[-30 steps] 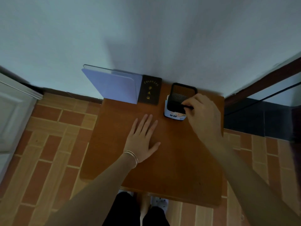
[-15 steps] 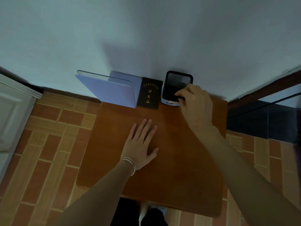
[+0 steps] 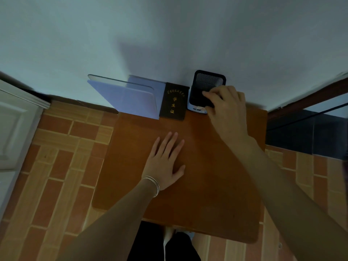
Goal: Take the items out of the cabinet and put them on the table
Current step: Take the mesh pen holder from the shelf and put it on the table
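Writing: the dark booklet (image 3: 174, 101) in front of you reads 学生证 in gold, top to bottom; the smaller line above it is too small to read.
Count: one booklet, one lilac file stand (image 3: 131, 97), one black mesh holder (image 3: 209, 81).
Mesh holder: upright on its white base (image 3: 194, 108), mouth up, at the bench (image 3: 207, 176) far edge by the wall, just right of the booklet.
Hands: your right hand (image 3: 227, 110) grips the holder's near wall with curled fingers; your left hand (image 3: 163, 162) lies flat on the bench, fingers straight.

Left hand (image 3: 162, 161) lies flat; right hand (image 3: 226, 110) grips the mesh holder (image 3: 209, 81).
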`<state>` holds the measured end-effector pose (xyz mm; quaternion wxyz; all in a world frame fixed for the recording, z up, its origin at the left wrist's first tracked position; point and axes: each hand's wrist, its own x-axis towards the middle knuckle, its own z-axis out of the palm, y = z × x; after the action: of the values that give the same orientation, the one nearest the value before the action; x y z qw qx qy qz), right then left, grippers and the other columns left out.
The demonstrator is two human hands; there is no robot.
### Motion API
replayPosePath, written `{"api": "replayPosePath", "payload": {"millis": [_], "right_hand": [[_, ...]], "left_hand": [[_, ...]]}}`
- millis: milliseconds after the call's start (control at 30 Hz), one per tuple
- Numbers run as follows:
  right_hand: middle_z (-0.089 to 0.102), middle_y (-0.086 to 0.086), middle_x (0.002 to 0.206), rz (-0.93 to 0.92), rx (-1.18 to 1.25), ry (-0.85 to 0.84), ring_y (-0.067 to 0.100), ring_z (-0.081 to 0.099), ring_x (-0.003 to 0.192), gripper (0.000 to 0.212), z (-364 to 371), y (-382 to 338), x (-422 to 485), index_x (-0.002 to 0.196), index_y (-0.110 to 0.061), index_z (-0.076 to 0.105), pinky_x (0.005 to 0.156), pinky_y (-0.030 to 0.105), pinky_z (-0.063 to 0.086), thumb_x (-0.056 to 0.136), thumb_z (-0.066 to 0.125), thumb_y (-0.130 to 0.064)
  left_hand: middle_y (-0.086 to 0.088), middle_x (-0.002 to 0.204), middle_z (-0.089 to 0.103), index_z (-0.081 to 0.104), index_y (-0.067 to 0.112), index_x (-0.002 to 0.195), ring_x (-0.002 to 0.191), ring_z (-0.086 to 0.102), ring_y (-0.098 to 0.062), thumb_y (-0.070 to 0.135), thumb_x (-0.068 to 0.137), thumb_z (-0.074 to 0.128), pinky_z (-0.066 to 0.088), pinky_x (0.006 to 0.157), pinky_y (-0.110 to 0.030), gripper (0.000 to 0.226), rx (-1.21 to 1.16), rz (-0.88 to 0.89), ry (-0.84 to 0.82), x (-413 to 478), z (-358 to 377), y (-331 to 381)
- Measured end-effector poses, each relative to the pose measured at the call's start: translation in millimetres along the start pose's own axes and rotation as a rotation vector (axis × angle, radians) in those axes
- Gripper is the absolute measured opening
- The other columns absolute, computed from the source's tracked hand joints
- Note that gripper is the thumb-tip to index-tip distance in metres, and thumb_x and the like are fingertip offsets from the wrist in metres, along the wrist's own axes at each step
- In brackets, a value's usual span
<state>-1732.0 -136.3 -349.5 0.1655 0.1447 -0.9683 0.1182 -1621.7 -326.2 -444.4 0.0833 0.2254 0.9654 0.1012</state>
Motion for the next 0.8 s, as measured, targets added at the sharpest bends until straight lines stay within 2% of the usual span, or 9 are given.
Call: {"api": "replayPosePath", "payload": {"millis": [133,200,267,367,467,633,800], "right_hand": [[0.06,0.014,0.114,-0.031,-0.011,-0.16,0.03,0.053,0.107,0.048,-30,-13,-11,0.12,-0.007,0.058,0.087,0.045,0.037,0.073,0.068,-0.004],[0.057,0.014,0.121,-0.062,-0.028,-0.269,0.029,0.051,0.113,0.053,-56,-20,-13,0.127,-0.009,0.053,0.092,0.046,0.034,0.076,0.067,-0.008],[0.054,0.013,0.126,-0.104,-0.041,-0.342,0.028,0.048,0.117,0.056,-85,-29,-10,0.131,-0.011,0.049,0.096,0.045,0.031,0.078,0.067,-0.012],[0.055,0.013,0.128,-0.195,-0.072,-0.363,0.029,0.051,0.117,0.058,-138,-54,6,0.131,-0.01,0.05,0.101,0.046,0.034,0.077,0.07,-0.016],[0.059,0.012,0.123,-0.318,-0.089,-0.318,0.028,0.056,0.113,0.056,-192,-86,33,0.125,-0.008,0.055,0.099,0.047,0.039,0.073,0.074,-0.017],[0.064,0.009,0.116,-0.554,-0.082,-0.201,0.024,0.061,0.107,0.058,-283,-151,93,0.116,-0.009,0.063,0.093,0.047,0.045,0.062,0.081,-0.019],[0.068,0.004,0.108,-0.78,-0.031,-0.07,0.021,0.063,0.101,0.047,-353,-234,144,0.113,-0.015,0.066,0.089,0.043,0.049,0.069,0.076,-0.029]], "left_hand": [[-0.01,0.156,0.016,0.024,0.017,0.148,0.144,0.008,-0.025,0.054,0.087,0.038,0.009,0.115,-0.046,0.073,0.004,-0.021,-0.09,1,-13,4],[-0.008,0.157,0.012,0.021,0.02,0.148,0.144,0.006,-0.024,0.051,0.087,0.04,0.006,0.116,-0.043,0.071,0.05,-0.022,-0.223,3,-39,7],[-0.005,0.155,0.019,0.025,0.021,0.147,0.143,0.011,-0.022,0.048,0.089,0.039,0.008,0.115,-0.04,0.065,0.087,-0.034,-0.292,-1,-82,12],[-0.004,0.142,0.046,0.047,0.021,0.136,0.135,0.035,-0.022,0.046,0.086,0.036,0.023,0.112,-0.043,0.057,0.041,-0.061,-0.123,-24,-164,19],[0.003,0.114,0.067,0.066,0.021,0.116,0.112,0.059,-0.018,0.046,0.079,0.039,0.04,0.101,-0.046,0.052,0.008,-0.073,0.087,-59,-249,27],[0.005,0.099,0.07,0.07,0.022,0.105,0.094,0.065,-0.017,0.044,0.078,0.041,0.048,0.091,-0.041,0.045,0.085,-0.215,0.279,-121,-386,21],[0.0,0.094,0.071,0.072,0.018,0.101,0.086,0.067,-0.021,0.043,0.074,0.042,0.052,0.084,-0.042,0.047,0.165,-0.427,0.475,-180,-493,-15]]}}
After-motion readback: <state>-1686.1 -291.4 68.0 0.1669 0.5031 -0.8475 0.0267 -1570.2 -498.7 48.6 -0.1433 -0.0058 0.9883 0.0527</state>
